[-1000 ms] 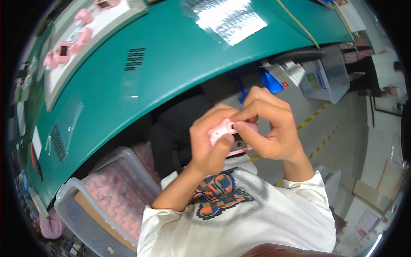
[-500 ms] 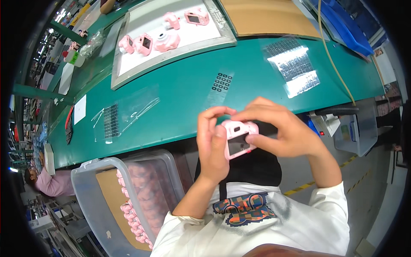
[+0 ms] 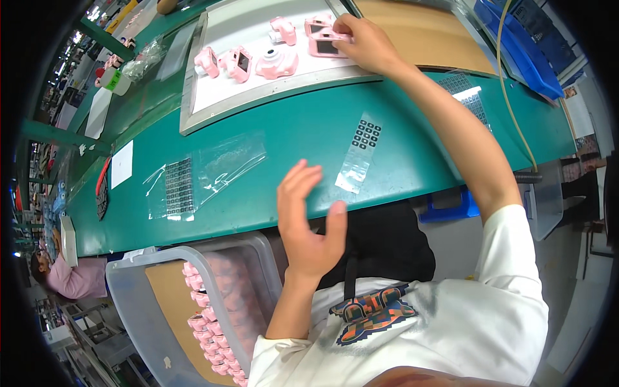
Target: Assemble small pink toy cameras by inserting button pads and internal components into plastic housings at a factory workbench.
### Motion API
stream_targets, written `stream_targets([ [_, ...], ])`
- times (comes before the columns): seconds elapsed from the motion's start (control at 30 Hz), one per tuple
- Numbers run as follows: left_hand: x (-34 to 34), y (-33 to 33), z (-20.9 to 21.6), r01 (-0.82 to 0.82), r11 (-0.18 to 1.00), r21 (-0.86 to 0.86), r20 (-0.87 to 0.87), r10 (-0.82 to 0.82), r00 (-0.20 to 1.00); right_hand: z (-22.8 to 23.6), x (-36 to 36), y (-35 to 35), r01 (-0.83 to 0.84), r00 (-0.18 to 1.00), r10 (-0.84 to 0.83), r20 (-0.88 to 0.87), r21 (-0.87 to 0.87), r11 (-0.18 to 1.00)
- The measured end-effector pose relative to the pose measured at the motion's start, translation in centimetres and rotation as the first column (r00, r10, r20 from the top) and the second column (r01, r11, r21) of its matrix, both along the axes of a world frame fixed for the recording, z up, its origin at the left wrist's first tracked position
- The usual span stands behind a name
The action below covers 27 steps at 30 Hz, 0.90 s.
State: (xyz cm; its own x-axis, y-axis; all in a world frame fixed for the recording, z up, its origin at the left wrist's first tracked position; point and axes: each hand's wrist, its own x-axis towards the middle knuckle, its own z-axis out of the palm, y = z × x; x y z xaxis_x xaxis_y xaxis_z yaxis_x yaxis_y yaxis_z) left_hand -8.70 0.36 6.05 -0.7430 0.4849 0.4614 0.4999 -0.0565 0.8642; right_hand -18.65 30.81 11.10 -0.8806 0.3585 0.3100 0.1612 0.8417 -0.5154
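My right hand (image 3: 367, 44) reaches to the far side of the bench and grips a pink toy camera (image 3: 327, 46), screen side up, at the right end of a white board with a grey frame (image 3: 258, 103). Just behind it lies another pink camera (image 3: 317, 26). Several more, such as one with its lens up (image 3: 276, 63), stand to the left on the board. My left hand (image 3: 309, 226) hovers empty at the near bench edge, its fingers apart. Ahead of it, on the green bench, lies a clear strip of small black square stickers (image 3: 366, 133).
At lower left stands a clear plastic bin (image 3: 122, 290) with rows of pink cameras (image 3: 209, 335). A clear sheet of dark stickers (image 3: 179, 187) lies at left, another (image 3: 474, 103) beyond my right forearm. Brown cardboard (image 3: 425, 32) and a blue tray (image 3: 522, 51) sit at far right.
My right hand has carried the pink camera from in front of me to the board. My left hand has let go of it and opened.
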Motion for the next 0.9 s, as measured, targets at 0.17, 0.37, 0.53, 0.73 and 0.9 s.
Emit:
stream_targets([
  [0.17, 0.5, 2.2, -0.9, -0.105, 0.88, -0.462, -0.442, -0.126, 0.888, -2.5, -2.1, 1.3, -0.01, 0.994, 0.034, -0.105, 0.226, 0.974],
  [0.37, 1.7, 0.5, -1.7, -0.106, 0.828, -0.55, -0.481, -0.211, 0.851, -3.7, 12.5, -6.0, -0.301, 0.92, 0.365, -0.144, 0.337, 0.892],
  [0.53, 5.2, 0.2, -2.1, -0.164, 0.894, -0.416, -0.425, -0.032, 0.905, -4.8, 19.7, -10.9, -0.226, 0.965, 0.247, -0.085, 0.198, 0.954],
  [0.73, 7.5, -1.9, -4.2, -0.152, 0.986, -0.069, 0.383, 0.167, 0.908, -5.7, 20.7, -11.9, -0.306, 0.943, 0.322, -0.082, 0.158, 0.939],
  [0.9, 8.9, -0.9, -4.3, -0.156, 0.985, 0.071, 0.839, 0.026, 0.543, -6.3, 20.6, -12.6, -0.354, 0.924, 0.372, -0.082, 0.175, 0.919],
])
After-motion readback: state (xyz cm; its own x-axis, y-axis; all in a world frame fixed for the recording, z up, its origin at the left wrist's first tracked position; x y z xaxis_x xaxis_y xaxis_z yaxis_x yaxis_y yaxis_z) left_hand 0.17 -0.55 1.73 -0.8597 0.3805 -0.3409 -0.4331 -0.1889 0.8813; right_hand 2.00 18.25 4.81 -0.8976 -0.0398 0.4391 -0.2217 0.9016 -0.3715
